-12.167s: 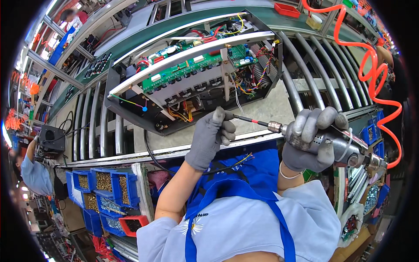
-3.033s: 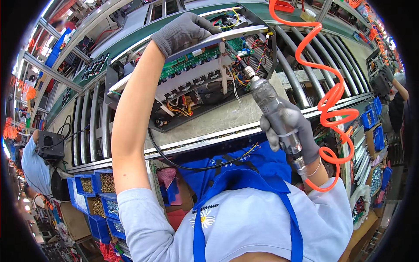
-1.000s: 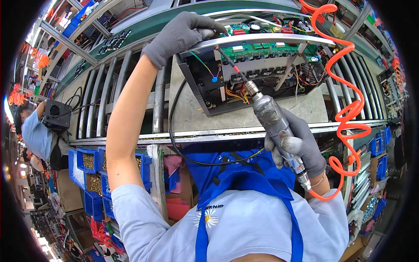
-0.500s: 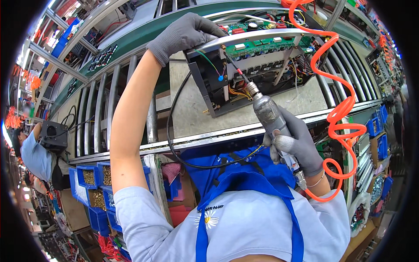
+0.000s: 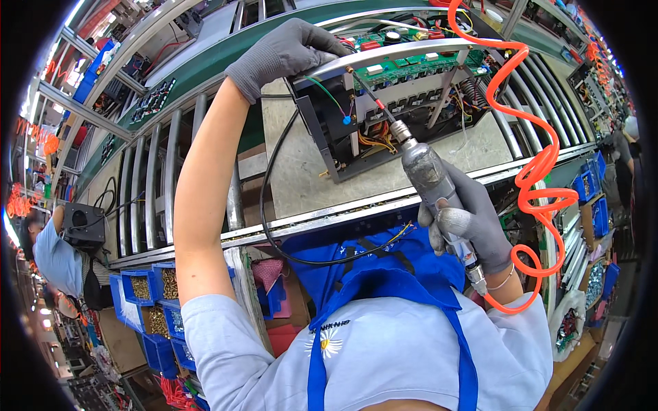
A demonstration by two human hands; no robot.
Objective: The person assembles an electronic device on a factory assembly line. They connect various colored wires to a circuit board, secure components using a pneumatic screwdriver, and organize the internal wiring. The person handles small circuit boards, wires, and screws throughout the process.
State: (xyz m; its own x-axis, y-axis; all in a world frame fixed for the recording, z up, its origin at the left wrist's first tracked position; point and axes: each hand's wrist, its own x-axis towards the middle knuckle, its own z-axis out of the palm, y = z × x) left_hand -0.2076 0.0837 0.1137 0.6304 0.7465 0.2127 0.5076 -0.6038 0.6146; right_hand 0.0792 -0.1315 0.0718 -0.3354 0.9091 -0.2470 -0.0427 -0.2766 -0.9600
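My right hand (image 5: 476, 222), in a grey glove, is wrapped round a pneumatic screwdriver (image 5: 428, 171). A coiled orange air hose (image 5: 546, 164) runs from its rear end. The long bit slants up to the left and meets a brass-coloured fastener near the left end of a silver metal rail (image 5: 404, 52). That rail tops an open black chassis (image 5: 317, 133) with a green circuit board (image 5: 411, 70) and loose wires inside. My gloved left hand (image 5: 281, 56) grips the chassis' upper left corner at the rail's end; its fingertips are partly hidden.
The chassis rests on a grey board (image 5: 295, 188) over a roller conveyor (image 5: 159, 185). A black cable (image 5: 266, 205) loops off the board's front edge toward my apron. Blue bins (image 5: 140, 288) of small fasteners stand at left, more blue bins (image 5: 600, 222) at right. A co-worker (image 5: 58, 250) is at far left.
The view has shifted slightly. My right hand and the screwdriver sit a little lower and to the right, with the bit still at the fastener. My left hand keeps its hold.
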